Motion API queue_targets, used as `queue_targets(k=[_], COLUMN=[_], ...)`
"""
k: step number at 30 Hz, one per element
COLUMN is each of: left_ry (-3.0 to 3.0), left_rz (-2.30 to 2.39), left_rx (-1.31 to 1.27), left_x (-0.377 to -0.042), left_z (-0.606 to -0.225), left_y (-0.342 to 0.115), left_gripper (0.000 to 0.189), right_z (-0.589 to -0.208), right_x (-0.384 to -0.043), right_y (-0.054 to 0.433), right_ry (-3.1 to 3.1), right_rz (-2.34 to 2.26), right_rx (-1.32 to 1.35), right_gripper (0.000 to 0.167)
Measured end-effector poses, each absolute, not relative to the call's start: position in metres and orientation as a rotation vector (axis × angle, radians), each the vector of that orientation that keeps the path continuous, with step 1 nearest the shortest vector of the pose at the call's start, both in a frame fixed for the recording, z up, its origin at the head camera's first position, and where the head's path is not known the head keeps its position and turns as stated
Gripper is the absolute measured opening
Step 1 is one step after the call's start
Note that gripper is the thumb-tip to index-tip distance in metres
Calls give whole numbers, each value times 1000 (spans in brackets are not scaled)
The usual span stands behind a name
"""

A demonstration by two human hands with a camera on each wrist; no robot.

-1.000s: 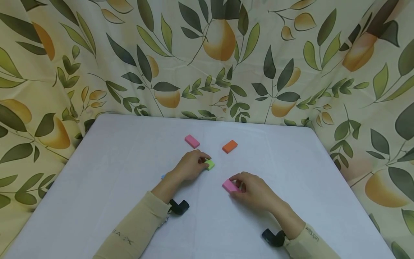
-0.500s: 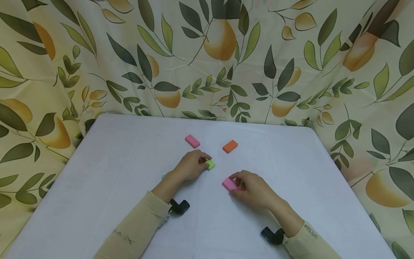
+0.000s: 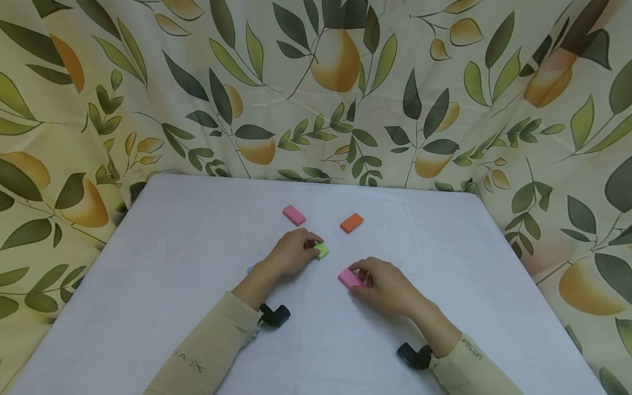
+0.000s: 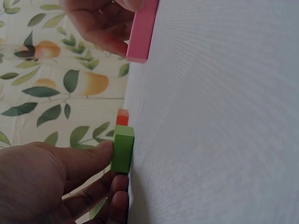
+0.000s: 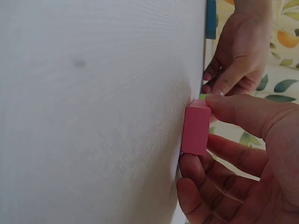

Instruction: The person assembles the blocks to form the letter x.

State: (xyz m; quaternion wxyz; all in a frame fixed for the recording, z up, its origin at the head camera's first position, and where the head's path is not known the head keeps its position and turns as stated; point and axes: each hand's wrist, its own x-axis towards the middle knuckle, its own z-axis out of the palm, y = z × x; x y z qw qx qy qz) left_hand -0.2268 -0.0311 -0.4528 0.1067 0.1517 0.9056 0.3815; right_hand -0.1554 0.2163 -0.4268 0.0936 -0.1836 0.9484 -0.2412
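In the head view my left hand pinches a small green block between thumb and fingers, low at the table surface. The left wrist view shows that green block from its end. My right hand grips a pink block nearer to me and to the right of the green one. In the right wrist view the pink block is held between thumb and fingers, close against the white cloth. The two held blocks are apart.
A second pink block and an orange block lie farther back on the white table. A blue block is mostly hidden behind my left wrist. A leaf-and-fruit patterned curtain hangs behind the table.
My right hand has shifted slightly away from me and a touch left, taking the pink block with it. The left hand and green block stay in place.
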Motion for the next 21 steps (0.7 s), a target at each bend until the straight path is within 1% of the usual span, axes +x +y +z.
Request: queue_targets(k=[21], left_ry=[2673], left_rz=[1116], left_rx=[454], left_x=[-226], left_z=[-453], left_y=[-29], left_gripper=[29], right_z=[-427], right_x=[-164], right_y=[213], right_ry=[2821], right_rz=[-724], right_rx=[-567], right_gripper=[36])
